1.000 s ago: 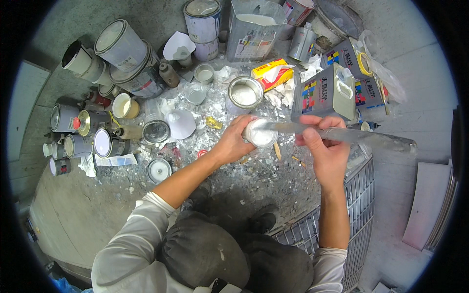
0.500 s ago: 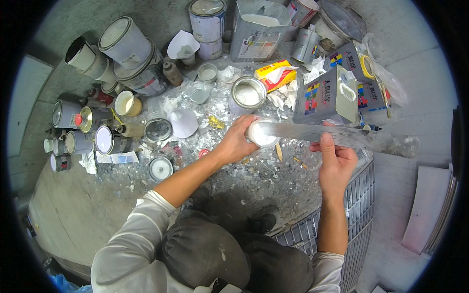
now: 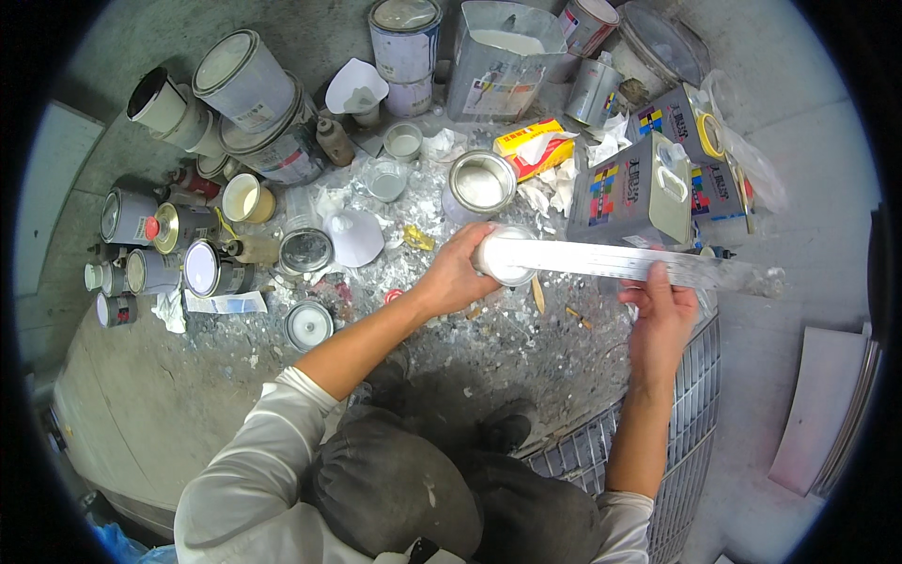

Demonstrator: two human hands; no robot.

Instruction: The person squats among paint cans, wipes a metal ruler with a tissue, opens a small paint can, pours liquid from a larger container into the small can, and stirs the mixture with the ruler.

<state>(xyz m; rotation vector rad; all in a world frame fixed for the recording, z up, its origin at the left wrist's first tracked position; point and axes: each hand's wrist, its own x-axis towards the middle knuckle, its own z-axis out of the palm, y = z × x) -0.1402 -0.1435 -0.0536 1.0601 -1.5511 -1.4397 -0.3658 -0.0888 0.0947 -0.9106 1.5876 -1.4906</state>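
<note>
My left hand (image 3: 458,273) is wrapped round the side of a small cup (image 3: 512,280) with white liquid in it. A long flat metal ruler (image 3: 601,259), shiny and with fine lines along it, reaches into the cup's mouth with its left end. My right hand (image 3: 662,310) grips the ruler toward its other end, thumb on top; the far right tip is smeared grey. Whether the ruler's left end touches the liquid is hard to tell through the glare. Just beyond the cup stands an open can of white paint (image 3: 482,185).
Paint cans (image 3: 244,80) crowd the left and back. Rectangular grey tins (image 3: 631,193) stand right of the cup, near a yellow-red tissue box (image 3: 533,148). A round lid (image 3: 308,325) and a wooden stick (image 3: 538,294) lie on the paint-spattered floor. A metal grating (image 3: 691,414) runs at right.
My right hand has shifted slightly right. The ruler has tilted, so its face now reflects bright light. My left hand keeps the cup in nearly the same place.
</note>
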